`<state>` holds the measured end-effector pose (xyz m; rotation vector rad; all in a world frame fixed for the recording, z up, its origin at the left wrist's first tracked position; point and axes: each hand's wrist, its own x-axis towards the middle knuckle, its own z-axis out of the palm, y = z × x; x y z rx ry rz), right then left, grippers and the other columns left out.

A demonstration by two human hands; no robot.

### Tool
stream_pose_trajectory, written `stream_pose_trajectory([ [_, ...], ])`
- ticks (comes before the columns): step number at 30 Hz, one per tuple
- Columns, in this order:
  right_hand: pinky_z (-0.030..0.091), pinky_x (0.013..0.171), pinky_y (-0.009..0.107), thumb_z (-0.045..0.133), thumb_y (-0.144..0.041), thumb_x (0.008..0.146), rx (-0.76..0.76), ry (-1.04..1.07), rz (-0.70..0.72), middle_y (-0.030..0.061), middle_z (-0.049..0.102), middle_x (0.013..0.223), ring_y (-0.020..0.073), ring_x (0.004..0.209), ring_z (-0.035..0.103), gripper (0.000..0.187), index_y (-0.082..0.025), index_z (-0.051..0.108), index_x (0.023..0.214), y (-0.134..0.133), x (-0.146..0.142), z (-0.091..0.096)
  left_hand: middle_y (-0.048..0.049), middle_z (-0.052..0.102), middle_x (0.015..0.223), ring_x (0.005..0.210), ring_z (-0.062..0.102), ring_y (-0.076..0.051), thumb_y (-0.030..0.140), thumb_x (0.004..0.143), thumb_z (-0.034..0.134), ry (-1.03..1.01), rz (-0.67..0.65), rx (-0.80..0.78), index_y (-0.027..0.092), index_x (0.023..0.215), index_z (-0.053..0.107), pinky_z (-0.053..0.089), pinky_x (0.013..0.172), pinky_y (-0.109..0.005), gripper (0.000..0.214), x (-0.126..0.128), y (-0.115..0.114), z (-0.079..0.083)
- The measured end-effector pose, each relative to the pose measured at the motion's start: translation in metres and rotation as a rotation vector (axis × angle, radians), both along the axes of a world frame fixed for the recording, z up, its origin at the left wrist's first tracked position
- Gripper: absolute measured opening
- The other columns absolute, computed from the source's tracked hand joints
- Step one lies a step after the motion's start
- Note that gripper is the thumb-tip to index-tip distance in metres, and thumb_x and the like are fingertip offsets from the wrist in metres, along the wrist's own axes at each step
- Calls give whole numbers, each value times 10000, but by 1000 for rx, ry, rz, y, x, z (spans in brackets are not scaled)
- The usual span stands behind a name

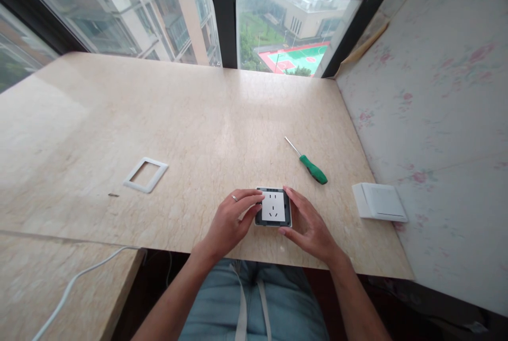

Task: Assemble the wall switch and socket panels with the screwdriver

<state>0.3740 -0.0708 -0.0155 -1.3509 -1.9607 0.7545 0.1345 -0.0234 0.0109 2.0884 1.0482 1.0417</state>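
Note:
A wall socket (273, 207) with a white face and dark body lies on the marble sill (198, 118) near its front edge. My left hand (232, 219) grips the socket's left side, fingers curled over it, a ring on one finger. My right hand (307, 222) holds the right side, thumb and fingers closed on its edge. A white socket frame (145, 175) lies apart to the left. A green-handled screwdriver (310, 165) lies just beyond my right hand.
A small dark screw (113, 195) rests left of the frame. A white switch (378, 202) sits on the floral wall at right. A white cable (79, 277) crosses the lower shelf at left. Windows line the back.

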Motion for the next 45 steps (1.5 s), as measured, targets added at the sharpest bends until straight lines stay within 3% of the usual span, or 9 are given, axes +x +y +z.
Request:
stream_pose_trajectory([
  [6,352,1168,546,697,-388,866,-7,4,-2,92,378,1581,292,1449,366,838,-339,224,1556,0,1,-2,-101,662,1154,933,666,-183,166,949,566,32,-10,-70,207,1008,724,592,808,-355,174,-2,-1,-5],
  [10,352,1169,550,700,-385,865,-6,6,-2,96,382,1578,293,1447,369,837,-336,228,1555,0,0,-2,-116,624,1244,1084,648,-216,221,944,592,17,3,-128,209,1112,681,564,933,-410,190,-6,-2,-5],
  [15,353,1167,562,702,-382,863,-8,22,-6,95,385,1576,302,1445,372,837,-342,232,1554,0,-1,0,-143,464,1496,1400,431,-294,405,859,720,76,-122,-197,271,1439,436,413,1119,-529,659,-11,1,-9],
  [19,332,1176,570,715,-379,855,-21,74,-9,94,369,1586,301,1460,346,841,-341,243,1549,0,0,-1,-138,442,1526,1420,405,-301,447,822,753,113,-206,-208,289,1470,400,398,1122,-526,755,-11,7,-14],
  [27,538,987,518,626,-395,915,-15,436,-198,125,509,1455,297,1310,536,556,-307,437,1430,8,5,-1,-137,515,1470,1362,483,-303,420,769,801,133,-181,-182,276,1443,444,419,1087,-498,775,-9,10,-20],
  [33,557,817,441,616,-394,892,257,47,-556,117,619,1194,268,1052,618,360,-244,607,1218,49,37,23,-139,519,1470,1358,492,-296,414,767,797,130,-173,-146,256,1436,448,424,1075,-482,770,-8,11,-24],
  [38,503,858,453,697,-415,768,49,-457,-524,117,661,1006,297,976,611,322,-209,696,1016,82,61,21,-146,517,1471,1355,497,-303,426,770,794,119,-179,-133,266,1446,442,420,1071,-490,778,-9,11,-24],
  [42,500,748,384,678,-373,767,-10,-490,-514,71,676,830,255,810,633,155,-226,694,811,87,60,21,-143,524,1466,1341,510,-306,428,762,799,114,-171,-115,258,1439,456,438,1058,-480,778,-9,11,-27],
  [45,511,774,388,642,-410,807,40,-452,-538,86,710,927,261,871,652,233,-209,700,911,80,54,30,-141,536,1455,1331,520,-306,424,754,804,104,-165,-100,254,1433,467,441,1057,-474,776,-9,11,-29],
])
